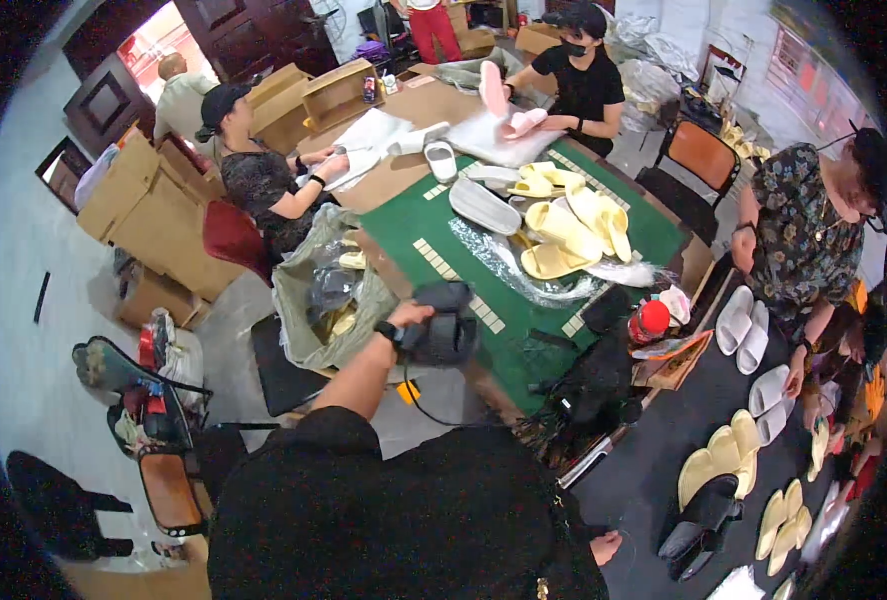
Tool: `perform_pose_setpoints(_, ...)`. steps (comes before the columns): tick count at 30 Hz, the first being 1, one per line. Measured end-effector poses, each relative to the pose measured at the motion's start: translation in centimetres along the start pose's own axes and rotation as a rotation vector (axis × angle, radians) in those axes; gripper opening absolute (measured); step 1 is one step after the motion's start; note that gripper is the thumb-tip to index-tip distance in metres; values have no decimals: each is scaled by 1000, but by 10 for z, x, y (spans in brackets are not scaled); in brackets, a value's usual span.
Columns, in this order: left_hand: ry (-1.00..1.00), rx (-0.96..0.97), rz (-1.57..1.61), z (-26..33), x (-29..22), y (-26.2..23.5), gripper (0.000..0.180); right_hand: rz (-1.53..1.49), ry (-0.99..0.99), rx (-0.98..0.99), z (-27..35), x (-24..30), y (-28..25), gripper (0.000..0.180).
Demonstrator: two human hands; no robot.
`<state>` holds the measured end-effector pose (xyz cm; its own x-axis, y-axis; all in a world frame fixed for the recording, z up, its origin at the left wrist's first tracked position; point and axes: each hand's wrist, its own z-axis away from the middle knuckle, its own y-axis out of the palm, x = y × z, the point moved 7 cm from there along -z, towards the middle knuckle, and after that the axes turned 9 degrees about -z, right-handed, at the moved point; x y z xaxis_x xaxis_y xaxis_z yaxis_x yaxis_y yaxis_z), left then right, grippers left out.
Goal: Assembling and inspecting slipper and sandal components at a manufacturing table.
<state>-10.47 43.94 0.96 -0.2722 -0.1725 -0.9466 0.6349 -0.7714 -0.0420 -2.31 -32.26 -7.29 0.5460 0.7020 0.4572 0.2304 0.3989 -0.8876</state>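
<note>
My left hand (411,314), with a dark band at the wrist, grips a pair of black sandals (442,338). They are held up over the near left edge of the green table (389,225). Low in the view, only part of my right hand (606,547) shows at the edge of the dark conveyor-like surface (614,500); my body hides the rest. No held thing shows there. To its right lie black sandals (701,525), apart from the hand. Yellow slippers (569,235) and a grey slipper (485,206) are heaped on the green table.
An open woven sack (299,310) of slippers stands left of the table. Two co-workers handle slippers and wrapping at its far side. On the right, people sit along the dark surface, which bears white slippers (743,325) and yellow slippers (721,462). A red-lidded jar (649,322) stands near the corner.
</note>
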Motion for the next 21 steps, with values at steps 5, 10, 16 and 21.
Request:
perform_pose_setpoints(5,-8,-394,-270,-59,-110,-52,64,-12,-110,9,10,-1,-11,32)
perform_pose_setpoints(10,337,-454,-920,-140,-97,-40,68,-297,42,144,24,28,-15,21)
perform_pose_setpoints(16,-167,657,-436,-104,44,190,28,-1090,98,77,29,-2,-16,18)
perform_pose_setpoints(21,16,1278,-732,-28,114,266,38,-177,-172,-574,30,48,-116,27)
